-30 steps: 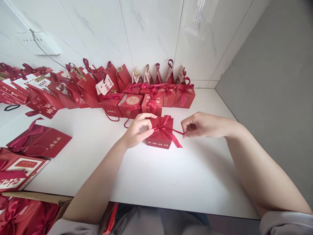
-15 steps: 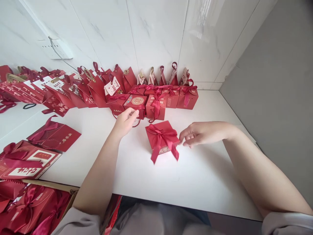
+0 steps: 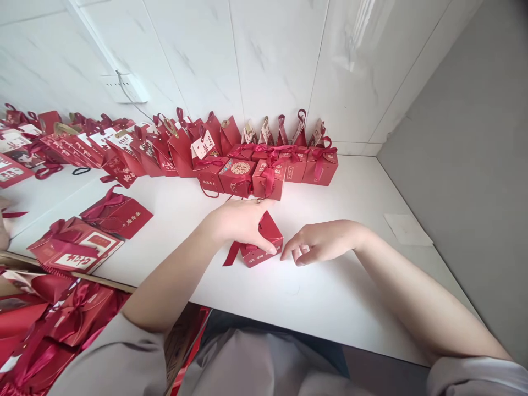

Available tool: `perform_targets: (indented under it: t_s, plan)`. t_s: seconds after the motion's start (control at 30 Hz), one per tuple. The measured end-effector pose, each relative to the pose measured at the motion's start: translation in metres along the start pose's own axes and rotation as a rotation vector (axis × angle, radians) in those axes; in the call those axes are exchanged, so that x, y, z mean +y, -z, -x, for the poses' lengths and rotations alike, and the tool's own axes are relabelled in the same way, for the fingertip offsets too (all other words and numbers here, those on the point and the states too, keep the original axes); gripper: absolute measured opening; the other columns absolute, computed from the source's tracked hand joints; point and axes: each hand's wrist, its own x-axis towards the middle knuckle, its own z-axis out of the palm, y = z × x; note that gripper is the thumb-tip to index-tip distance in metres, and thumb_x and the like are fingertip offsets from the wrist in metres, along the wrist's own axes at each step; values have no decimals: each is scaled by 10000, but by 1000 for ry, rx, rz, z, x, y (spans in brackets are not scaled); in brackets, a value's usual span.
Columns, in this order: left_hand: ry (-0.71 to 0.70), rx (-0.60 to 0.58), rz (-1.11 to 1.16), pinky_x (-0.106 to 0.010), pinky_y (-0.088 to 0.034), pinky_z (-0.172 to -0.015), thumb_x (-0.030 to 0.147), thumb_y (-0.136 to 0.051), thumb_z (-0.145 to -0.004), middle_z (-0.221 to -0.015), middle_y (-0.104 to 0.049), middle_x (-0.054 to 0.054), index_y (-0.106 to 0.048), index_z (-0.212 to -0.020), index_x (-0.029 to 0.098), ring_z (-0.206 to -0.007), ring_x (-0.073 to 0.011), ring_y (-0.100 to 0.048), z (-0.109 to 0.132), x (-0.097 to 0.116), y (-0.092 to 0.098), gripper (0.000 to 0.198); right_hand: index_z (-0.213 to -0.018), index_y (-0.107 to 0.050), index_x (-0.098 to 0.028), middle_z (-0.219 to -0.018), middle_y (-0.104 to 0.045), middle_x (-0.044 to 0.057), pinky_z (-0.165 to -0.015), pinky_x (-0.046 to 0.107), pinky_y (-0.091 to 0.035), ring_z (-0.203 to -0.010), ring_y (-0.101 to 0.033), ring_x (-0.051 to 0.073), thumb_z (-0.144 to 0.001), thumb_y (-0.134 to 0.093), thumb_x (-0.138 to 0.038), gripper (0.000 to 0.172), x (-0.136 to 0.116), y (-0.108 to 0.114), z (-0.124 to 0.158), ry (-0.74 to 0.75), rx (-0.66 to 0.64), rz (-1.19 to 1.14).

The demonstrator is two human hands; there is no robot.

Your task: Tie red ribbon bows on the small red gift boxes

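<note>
A small red gift box [image 3: 268, 254] with a ribbon stands on the white table in front of me. My left hand [image 3: 243, 223] reaches over its top and grips it, thumb on the near side and fingers behind. White lettering shows on the near face, while the hand covers most of the ribbon; one ribbon tail [image 3: 231, 254] sticks out at the left. Just right of the box, my right hand [image 3: 315, 242] holds nothing, its fingers loosely bent and apart, fingertips close to the box's corner. Whether they touch it is hard to tell.
Behind stand red ribboned boxes [image 3: 320, 166] and rows of peaked red bags [image 3: 181, 157] along the wall. Two boxes [image 3: 76, 245] lie at the left, above a carton of more red boxes [image 3: 82, 313]. Another person's hand [image 3: 4, 231] shows at the left edge. White paper [image 3: 408, 229] lies right.
My left hand has moved right from the row of boxes onto the gift box. The box has turned, so a lettered side faces me. The view has shifted left.
</note>
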Motion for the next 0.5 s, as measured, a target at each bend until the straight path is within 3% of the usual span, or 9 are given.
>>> perform_targets:
  t_s: [0.17,0.3,0.37,0.43,0.5]
  plan:
    - [-26,-76,-88,-425,-490,-886,663,-725,-528,-1358,-575,-143,-450,-1424,289,-1130,-386,-608,-13,3,-8,1009,-1235,-665,-203,-1124,-714,88,-816,315,-493,-974,-663,238,-875,-595,-382,409,18,-2,-13,-32,41,-62]
    - [-62,112,-31,-448,-498,-825,626,-747,-533,-1244,-614,-167,-602,-1234,248,-1027,-401,-637,-9,-4,-27,809,-1083,-691,-162,-920,-695,51,-758,290,-499,-813,-635,167,-877,-607,-438,354,42,-6,-32,58,-2,-325]
    - [-138,190,52,-437,-493,-827,561,-794,-523,-1088,-665,-120,-667,-1100,253,-954,-371,-655,4,-14,-26,667,-1019,-681,-151,-884,-675,39,-691,267,-497,-745,-619,141,-865,-629,-470,358,54,-9,-39,73,40,-454]
    - [-205,182,175,-381,-497,-809,513,-830,-527,-969,-680,-56,-698,-1035,283,-887,-314,-667,27,-31,-15,574,-1015,-658,-147,-888,-670,41,-641,256,-497,-714,-626,134,-847,-660,-487,379,65,-11,-42,66,117,-573]
    - [-197,157,235,-317,-496,-793,457,-824,-596,-1014,-689,-30,-702,-1084,297,-904,-265,-664,58,-57,4,528,-1033,-643,-148,-876,-665,42,-616,258,-505,-691,-637,137,-824,-694,-493,407,73,-12,-43,53,168,-658]
